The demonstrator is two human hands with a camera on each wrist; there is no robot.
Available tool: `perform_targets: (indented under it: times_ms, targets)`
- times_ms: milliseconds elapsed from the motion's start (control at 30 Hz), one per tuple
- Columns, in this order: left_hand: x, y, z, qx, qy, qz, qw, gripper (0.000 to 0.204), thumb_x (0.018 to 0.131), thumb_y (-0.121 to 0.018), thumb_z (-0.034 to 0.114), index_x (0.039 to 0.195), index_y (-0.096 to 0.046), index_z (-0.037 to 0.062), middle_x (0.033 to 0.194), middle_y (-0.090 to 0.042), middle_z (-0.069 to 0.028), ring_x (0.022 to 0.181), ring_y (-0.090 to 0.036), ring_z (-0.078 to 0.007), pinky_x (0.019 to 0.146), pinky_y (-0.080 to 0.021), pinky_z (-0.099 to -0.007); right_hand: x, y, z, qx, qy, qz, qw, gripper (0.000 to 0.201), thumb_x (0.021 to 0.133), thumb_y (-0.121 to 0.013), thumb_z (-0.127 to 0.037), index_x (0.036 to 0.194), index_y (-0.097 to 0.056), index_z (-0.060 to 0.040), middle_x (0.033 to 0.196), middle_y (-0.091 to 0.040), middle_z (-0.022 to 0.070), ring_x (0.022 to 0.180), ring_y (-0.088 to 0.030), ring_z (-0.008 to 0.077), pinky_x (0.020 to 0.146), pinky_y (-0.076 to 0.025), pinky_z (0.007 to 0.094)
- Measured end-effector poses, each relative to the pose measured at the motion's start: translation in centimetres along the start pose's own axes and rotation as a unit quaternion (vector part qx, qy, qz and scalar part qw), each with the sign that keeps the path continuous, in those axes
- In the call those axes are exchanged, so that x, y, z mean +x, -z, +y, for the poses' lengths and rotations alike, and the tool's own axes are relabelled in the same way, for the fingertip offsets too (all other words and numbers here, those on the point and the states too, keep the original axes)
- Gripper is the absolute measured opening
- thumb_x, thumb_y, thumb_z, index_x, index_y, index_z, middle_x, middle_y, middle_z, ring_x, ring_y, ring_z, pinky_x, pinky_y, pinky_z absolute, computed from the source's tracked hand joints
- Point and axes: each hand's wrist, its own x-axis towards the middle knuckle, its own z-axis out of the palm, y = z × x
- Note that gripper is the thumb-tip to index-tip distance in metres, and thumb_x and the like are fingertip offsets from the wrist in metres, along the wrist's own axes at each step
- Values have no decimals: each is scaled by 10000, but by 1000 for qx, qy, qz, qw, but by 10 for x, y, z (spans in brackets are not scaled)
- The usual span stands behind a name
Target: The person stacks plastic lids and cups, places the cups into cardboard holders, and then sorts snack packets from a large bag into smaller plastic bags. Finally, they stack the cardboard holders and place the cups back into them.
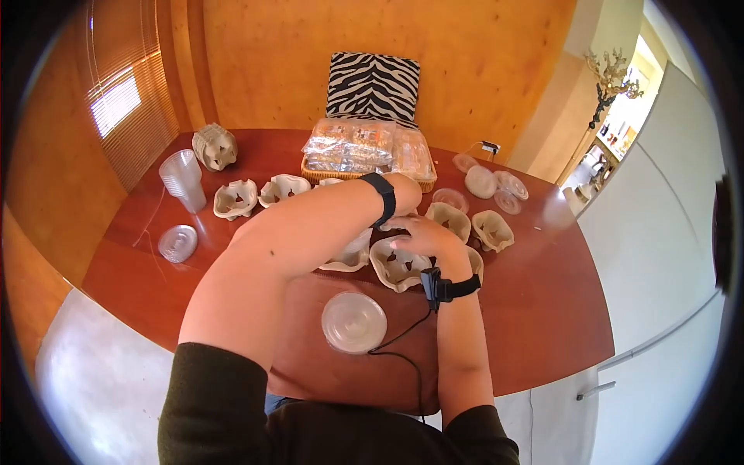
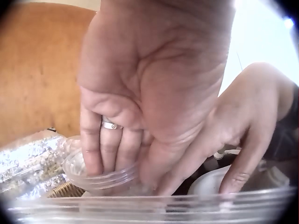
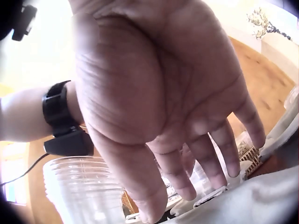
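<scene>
My left hand (image 1: 403,195) reaches across over the moulded pulp cup carriers, its fingers pointing down. In the left wrist view its fingers and thumb hold a clear round plastic piece (image 2: 117,181) with a ridged rim. Whether this is a cup or a lid, I cannot tell. Close beside it, my right hand (image 1: 425,235) is spread with straight fingers over a pulp cup carrier (image 1: 395,267). In the right wrist view its fingertips come down at the edge of that grey carrier (image 3: 266,196). Nearest the body stands a stack of clear plastic cups (image 1: 354,322), its rims showing large in the left wrist view.
More pulp carriers (image 1: 235,200) line the table. A second cup stack (image 1: 184,182) and stacked clear lids (image 1: 178,244) are at left, stacked carriers (image 1: 215,147) behind. A wicker basket (image 1: 316,172) of wrapped packages stands at back; loose lids (image 1: 481,183) lie at right.
</scene>
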Motion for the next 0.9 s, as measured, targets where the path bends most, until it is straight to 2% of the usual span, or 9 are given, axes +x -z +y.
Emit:
perform_targets:
  times_ms: [100, 333, 433, 467, 567, 667, 733, 833, 900]
  targets:
    - [-1, -2, -2, 49, 1, 10, 999, 292, 653, -718, 203, 888, -686, 33, 817, -670, -182, 765, -657, -345, 675, -518, -410, 0, 2, -5, -17, -25, -3, 1000, 514, 784, -654, -287, 1231, -558, -53, 1286, -530, 166, 1186, -492, 322, 1001, -394, 382]
    - [-31, 28, -9, -14, 67, 118, 991, 132, 703, -617, 86, 791, -662, -3, 770, -641, -218, 714, -637, -372, 617, -501, -434, -1, 7, -13, -47, -65, -25, 996, 529, 779, -673, -306, 1215, -562, -26, 1216, -569, 179, 1120, -540, 325, 960, -422, 382]
    - [-50, 48, -6, 17, 87, 164, 982, 101, 727, -601, 72, 783, -649, 2, 780, -640, -220, 714, -632, -386, 614, -497, -439, 2, 0, 0, -9, -30, 21, 999, 519, 737, -680, -346, 1184, -606, -92, 1177, -596, 169, 1124, -537, 342, 955, -425, 411]
    - [-57, 55, -4, 30, 91, 181, 979, 91, 736, -600, 71, 780, -644, 5, 786, -641, -221, 714, -631, -391, 615, -496, -439, 1, 1, -4, -15, -41, 24, 999, 513, 737, -683, -342, 1179, -605, -93, 1160, -600, 168, 1110, -542, 343, 948, -426, 417]
    - [-87, 65, -8, 29, 63, 306, 950, 104, 760, -613, 91, 827, -620, 11, 776, -640, -199, 739, -627, -382, 624, -496, -434, -5, 9, -18, -56, -71, 41, 995, 504, 738, -689, -332, 1171, -594, -92, 1107, -608, 168, 1072, -553, 349, 922, -431, 433]
    - [-141, 81, 5, 17, 75, 366, 927, 147, 778, -621, 123, 878, -590, 21, 768, -637, -169, 762, -619, -367, 634, -492, -435, -9, 17, -29, -114, -75, 74, 988, 513, 748, -690, -322, 1184, -566, -82, 1062, -607, 176, 1039, -557, 353, 892, -438, 444]
    - [-175, 83, 17, 0, 110, 392, 914, 130, 789, -613, 117, 880, -568, 37, 735, -620, -146, 746, -608, -350, 633, -489, -436, -15, 23, -34, -117, -54, 99, 987, 521, 759, -688, -312, 1198, -545, -70, 1045, -602, 180, 1022, -557, 353, 876, -440, 448]
    - [-212, 72, 29, 25, 162, 354, 921, 94, 759, -605, 74, 821, -544, 36, 719, -601, -143, 712, -605, -337, 628, -494, -420, -21, 28, -40, -97, -21, 142, 985, 508, 768, -688, -295, 1190, -543, -52, 1041, -598, 177, 1021, -549, 353, 875, -434, 440]
    - [-219, 56, 37, 44, 147, 345, 926, 95, 728, -599, 49, 796, -534, 34, 724, -591, -133, 715, -608, -324, 632, -497, -404, -24, 35, -49, -98, -30, 127, 987, 559, 783, -690, -315, 1242, -516, -47, 1100, -580, 187, 1049, -542, 351, 897, -434, 415]
